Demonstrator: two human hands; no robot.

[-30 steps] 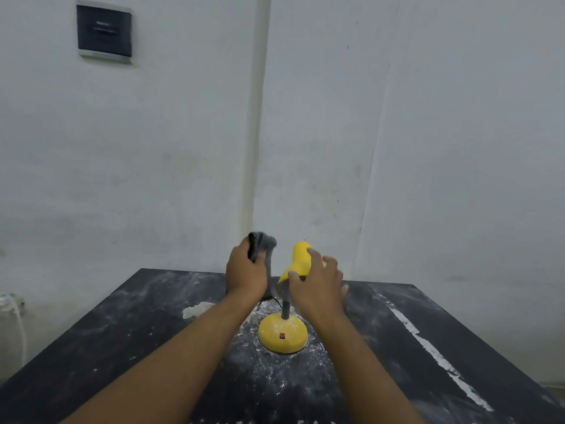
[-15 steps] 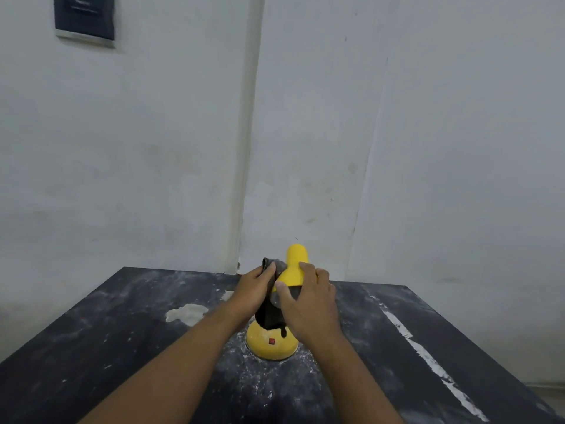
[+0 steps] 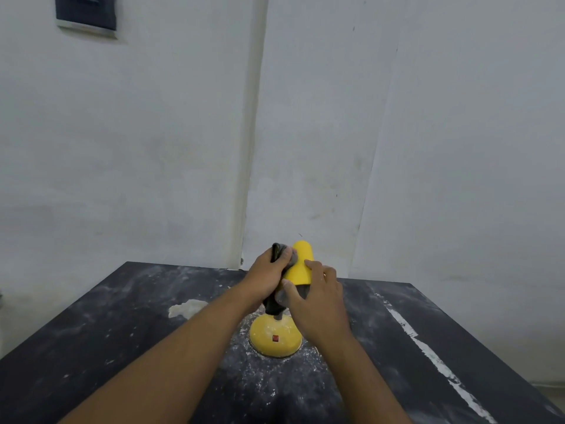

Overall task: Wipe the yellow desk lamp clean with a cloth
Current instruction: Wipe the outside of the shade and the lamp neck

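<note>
Open table (image 3: 91, 347) flanks the lamp (image 3: 301, 264); the wall (image 3: 305, 148) stands close behind it.

Two bare forearms come in from about 6 o'clock, no sleeves anywhere in view. Left hand (image 3: 265, 278) and right hand (image 3: 318, 301) are both bare, short nails, fingers plain as far as I can see.

The slim grey stem of the yellow desk lamp (image 3: 298, 267) is mostly hidden behind the dark crumpled cloth (image 3: 276, 296) and right hand (image 3: 318, 304). The top edge crops a dark framed wall panel (image 3: 86, 12), far left.
</note>
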